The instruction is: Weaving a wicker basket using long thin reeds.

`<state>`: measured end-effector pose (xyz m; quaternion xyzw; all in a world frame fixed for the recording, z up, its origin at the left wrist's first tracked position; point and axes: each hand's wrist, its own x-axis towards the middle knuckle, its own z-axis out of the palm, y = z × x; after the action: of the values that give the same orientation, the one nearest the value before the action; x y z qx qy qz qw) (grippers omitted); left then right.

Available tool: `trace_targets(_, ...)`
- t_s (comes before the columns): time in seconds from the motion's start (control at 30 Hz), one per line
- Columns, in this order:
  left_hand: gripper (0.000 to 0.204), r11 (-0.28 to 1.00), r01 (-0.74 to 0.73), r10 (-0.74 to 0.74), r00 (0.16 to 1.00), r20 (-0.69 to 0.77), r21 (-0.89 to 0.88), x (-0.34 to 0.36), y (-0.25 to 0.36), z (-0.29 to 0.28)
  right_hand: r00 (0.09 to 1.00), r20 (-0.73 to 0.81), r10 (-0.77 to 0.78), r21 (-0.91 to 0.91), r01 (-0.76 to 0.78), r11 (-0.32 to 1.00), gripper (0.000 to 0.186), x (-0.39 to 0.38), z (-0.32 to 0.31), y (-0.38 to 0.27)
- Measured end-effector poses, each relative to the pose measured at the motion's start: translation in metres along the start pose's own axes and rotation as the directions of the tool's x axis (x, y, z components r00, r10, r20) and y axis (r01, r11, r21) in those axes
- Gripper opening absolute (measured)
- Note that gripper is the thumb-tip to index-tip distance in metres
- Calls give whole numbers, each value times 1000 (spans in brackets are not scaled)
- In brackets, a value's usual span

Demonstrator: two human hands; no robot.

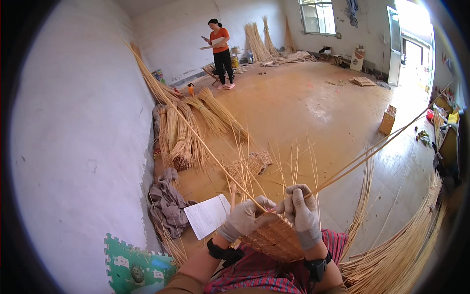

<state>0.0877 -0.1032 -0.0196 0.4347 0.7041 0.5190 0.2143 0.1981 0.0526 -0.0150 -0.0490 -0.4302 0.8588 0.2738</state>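
Half-woven tan wicker basket on the lap, rim under both gloved hands: left hand pinching a long pale reed running up-left, right hand closed on long reeds slanting up-right, both hands equally near.

Woven wicker basket, rough; cloth gloves; floor glossy wood-toned.

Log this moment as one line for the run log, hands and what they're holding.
left hand: gloved, gripping woven basket rim | right hand: gloved, pinching long wicker strands | basket on lap | paper sheet on floor
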Motion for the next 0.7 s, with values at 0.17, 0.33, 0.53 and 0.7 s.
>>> trace_targets(0.17,32,999,28,-28,999,19,-20,1,-1,0,998,54,-41,-59,44,997,23,-1,-3,-2)
trace_targets(0.33,29,997,47,-44,998,39,-65,2,-5,1,999,40,-9,-55,12,998,23,-1,-4,-2)
trace_targets(0.53,28,994,26,-23,999,35,-102,2,-8,1,998,61,-3,-31,5,1000,25,2,-6,0)
trace_targets(0.7,28,996,3,-1,1000,16,-90,3,-9,2,998,61,-11,-33,13,999,25,3,-7,1)
